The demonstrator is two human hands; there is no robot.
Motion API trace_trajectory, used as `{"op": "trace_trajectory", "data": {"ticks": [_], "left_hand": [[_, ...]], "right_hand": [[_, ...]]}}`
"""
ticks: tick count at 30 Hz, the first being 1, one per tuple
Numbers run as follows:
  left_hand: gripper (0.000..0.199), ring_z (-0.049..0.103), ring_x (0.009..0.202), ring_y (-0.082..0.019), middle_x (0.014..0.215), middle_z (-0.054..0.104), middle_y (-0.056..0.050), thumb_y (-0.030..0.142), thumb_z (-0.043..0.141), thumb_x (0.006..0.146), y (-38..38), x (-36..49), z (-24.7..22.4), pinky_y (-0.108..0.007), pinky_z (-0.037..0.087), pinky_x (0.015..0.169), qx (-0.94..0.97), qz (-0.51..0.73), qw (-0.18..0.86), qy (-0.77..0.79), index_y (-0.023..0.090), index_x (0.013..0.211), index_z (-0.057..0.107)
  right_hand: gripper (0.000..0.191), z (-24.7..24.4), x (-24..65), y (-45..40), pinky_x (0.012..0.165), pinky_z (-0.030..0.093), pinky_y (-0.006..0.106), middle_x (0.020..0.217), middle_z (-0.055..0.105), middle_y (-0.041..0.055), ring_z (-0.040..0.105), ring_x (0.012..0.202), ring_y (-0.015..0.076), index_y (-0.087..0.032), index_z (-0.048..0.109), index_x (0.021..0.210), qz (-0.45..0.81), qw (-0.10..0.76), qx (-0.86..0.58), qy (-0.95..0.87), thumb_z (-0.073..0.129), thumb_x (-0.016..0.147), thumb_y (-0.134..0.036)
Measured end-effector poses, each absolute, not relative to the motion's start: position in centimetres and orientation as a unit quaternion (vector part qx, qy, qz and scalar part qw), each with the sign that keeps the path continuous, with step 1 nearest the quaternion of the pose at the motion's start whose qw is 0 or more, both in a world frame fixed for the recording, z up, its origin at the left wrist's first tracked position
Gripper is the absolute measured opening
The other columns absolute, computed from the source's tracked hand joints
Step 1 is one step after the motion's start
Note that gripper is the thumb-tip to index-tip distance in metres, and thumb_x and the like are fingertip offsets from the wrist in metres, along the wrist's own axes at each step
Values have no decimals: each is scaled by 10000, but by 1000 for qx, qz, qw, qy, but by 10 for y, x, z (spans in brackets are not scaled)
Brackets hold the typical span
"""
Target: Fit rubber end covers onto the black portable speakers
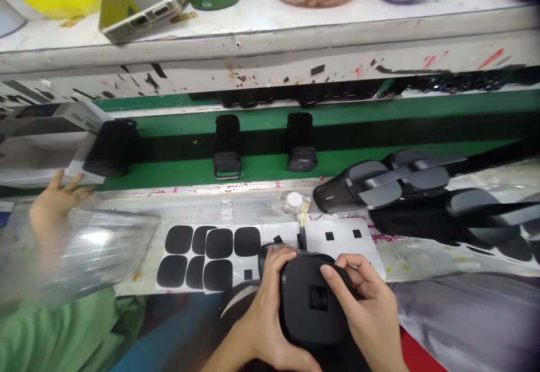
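A black rounded-square device (310, 318) is held low in the centre, its flat face with a small dark square turned up to the camera. My left hand (270, 310) wraps round its left side and lower edge. On the right side my right hand (367, 301) grips the rim, the thumb lying across the top corner of the face. Just beyond are white sheets with black rounded-square stickers (219, 244) and small black squares (329, 236). A clear bottle with a white cap (294, 199) stands behind the sheets, a brush beside it.
Black devices (228, 147) sit on the green conveyor (177, 169). Grey and black parts (382, 183) are piled at the right. On the left another person's hand (53, 209) is near a white box (50, 152) and clear plastic. A phone (139, 0) lies on the upper shelf.
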State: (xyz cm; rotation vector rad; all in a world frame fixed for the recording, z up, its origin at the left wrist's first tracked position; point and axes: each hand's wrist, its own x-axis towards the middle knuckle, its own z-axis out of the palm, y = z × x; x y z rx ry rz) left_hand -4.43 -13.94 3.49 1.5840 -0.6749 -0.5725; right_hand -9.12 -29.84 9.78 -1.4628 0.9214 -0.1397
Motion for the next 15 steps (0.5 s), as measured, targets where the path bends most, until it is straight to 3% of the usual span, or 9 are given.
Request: {"op": "trace_trajectory", "data": {"ticks": [3, 6, 10, 15], "left_hand": [[912, 454, 1294, -373, 1353, 419, -113, 865, 545, 698, -145, -49, 28, -554, 352, 1120, 658, -153, 701, -228, 317, 1401, 352], [669, 503, 1208, -314, 1289, 488, -99, 741, 270, 903, -150, -45, 31, -464, 396, 1047, 642, -146, 731, -182, 275, 1348, 452], [510, 523, 1190, -292, 1268, 550, -81, 553, 345, 947, -152, -36, 44, -399, 371, 1040, 637, -193, 741, -87, 226, 1287, 538], [452, 561, 1172, -272, 1217, 632, -53, 492, 395, 933, -147, -22, 55, -343, 407, 1011, 585, -261, 764, -80, 219, 1235, 592]], "right_hand": [[453, 99, -87, -292, 477, 306, 165, 586, 385, -76, 329, 526, 70, -217, 501, 819, -67, 692, -584, 419, 789, 744, -559], [498, 94, -80, -291, 436, 322, 173, 551, 357, -93, 329, 465, 64, -220, 469, 804, -100, 741, -512, 423, 824, 706, -554], [464, 90, -74, -291, 403, 321, 171, 583, 497, -67, 434, 446, 75, -219, 507, 858, -153, 765, -445, 440, 837, 710, -510], [382, 95, -83, -292, 398, 336, 161, 531, 434, -83, 384, 415, 65, -228, 493, 839, -102, 776, -452, 427, 780, 790, -476]]}}
